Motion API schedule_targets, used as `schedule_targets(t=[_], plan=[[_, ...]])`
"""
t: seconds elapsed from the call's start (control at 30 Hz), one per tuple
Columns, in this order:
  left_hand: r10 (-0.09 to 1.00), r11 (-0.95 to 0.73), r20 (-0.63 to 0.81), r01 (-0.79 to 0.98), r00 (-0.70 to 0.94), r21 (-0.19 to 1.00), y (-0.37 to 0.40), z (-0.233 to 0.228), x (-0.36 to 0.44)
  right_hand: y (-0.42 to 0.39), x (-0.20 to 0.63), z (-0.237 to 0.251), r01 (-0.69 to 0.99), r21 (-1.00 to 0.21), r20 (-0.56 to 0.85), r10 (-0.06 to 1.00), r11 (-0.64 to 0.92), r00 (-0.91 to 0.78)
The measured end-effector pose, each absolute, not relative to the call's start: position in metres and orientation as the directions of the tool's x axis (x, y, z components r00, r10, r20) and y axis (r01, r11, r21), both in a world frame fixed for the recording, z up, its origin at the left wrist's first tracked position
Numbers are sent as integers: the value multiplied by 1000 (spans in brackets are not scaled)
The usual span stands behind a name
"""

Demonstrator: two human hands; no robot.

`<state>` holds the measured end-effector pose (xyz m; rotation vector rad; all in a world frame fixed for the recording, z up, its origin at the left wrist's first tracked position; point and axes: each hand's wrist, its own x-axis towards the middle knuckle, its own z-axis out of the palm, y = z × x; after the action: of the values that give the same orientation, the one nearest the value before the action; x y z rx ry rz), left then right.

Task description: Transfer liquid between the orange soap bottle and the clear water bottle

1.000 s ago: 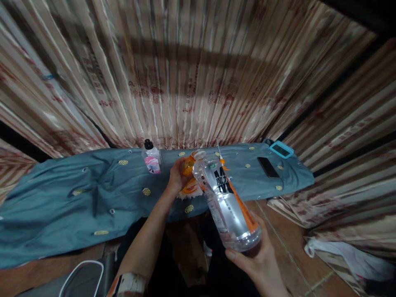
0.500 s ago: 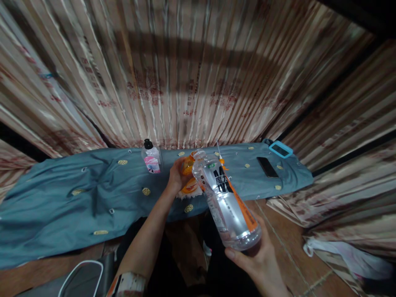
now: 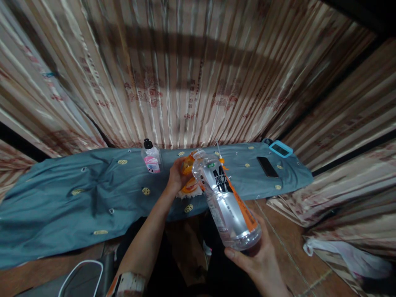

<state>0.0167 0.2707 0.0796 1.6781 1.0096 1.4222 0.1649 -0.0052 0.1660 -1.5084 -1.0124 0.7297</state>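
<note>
My right hand (image 3: 258, 260) is wrapped round the base of a large clear plastic drink bottle (image 3: 227, 202) with a silver and orange label. The bottle is tilted, its uncapped-looking neck pointing away from me and to the left. My left hand (image 3: 177, 177) is closed on a small orange see-through bottle (image 3: 187, 166), right beside the large bottle's mouth. Whether the two mouths touch, I cannot tell. Under them lies an orange-printed cloth (image 3: 189, 189) with a white fringe. Partly behind the large bottle is an orange spray or pump head (image 3: 222, 163) with a thin pale tube.
A clear bottle with a pink label and black cap (image 3: 151, 156) stands on the blue-green cloth-covered surface (image 3: 102, 181). To the right lie a black phone (image 3: 267, 166) and a light-blue framed object (image 3: 281, 149). Patterned curtains (image 3: 173, 82) hang behind and at the sides.
</note>
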Motion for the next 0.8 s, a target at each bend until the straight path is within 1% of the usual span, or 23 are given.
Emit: schedule_targets(t=[0.1, 0.3, 0.5, 0.8], plan=[[896, -443, 432, 145, 102, 885, 271, 80, 17, -6, 166, 165, 196, -980, 60, 895, -32, 443], [900, -434, 424, 138, 101, 890, 272, 76, 18, -7, 167, 162, 193, -981, 70, 911, -11, 407], [903, -429, 416, 140, 109, 893, 273, 74, 18, -5, 156, 171, 117, -993, 39, 866, -23, 498], [898, -439, 427, 150, 107, 886, 271, 80, 16, -3, 156, 171, 183, -983, 82, 853, -17, 516]])
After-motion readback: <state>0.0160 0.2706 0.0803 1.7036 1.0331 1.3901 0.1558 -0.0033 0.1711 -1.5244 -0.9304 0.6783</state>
